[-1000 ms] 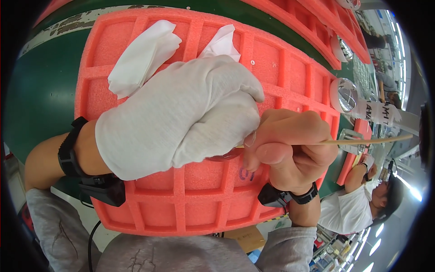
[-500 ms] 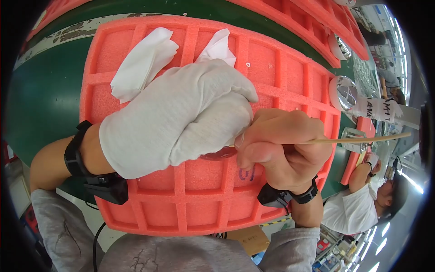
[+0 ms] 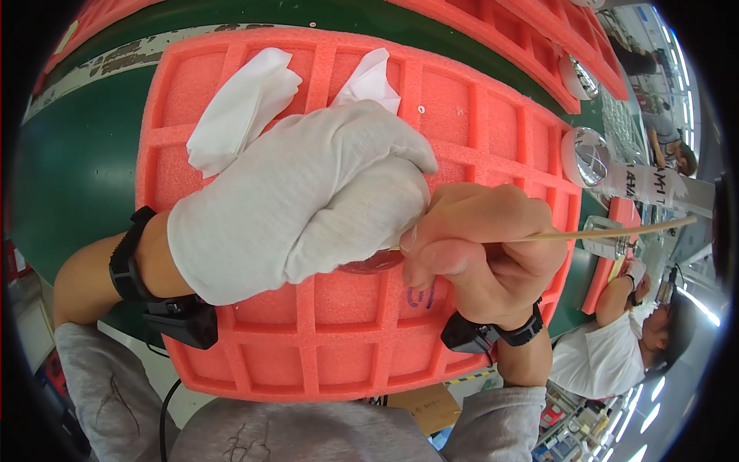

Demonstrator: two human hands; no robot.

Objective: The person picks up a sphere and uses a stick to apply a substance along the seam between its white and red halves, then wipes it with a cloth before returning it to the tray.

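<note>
Left hand (image 3: 358,173), white-gloved, sat at centre of frame, fingers curled; could not tell whether it gripped clear rounded object (image 3: 376,262) showing just below glove. Right hand (image 3: 493,250), bare, right of centre, pinched thin wooden stick (image 3: 616,233), which ran out toward right edge of frame. Both hands were above red foam tray (image 3: 309,339), filling middle. Folded white cloth (image 3: 240,115) lay on tray at upper left, second white cloth (image 3: 372,83) at upper centre. Green table (image 3: 77,185) showed at left.
</note>
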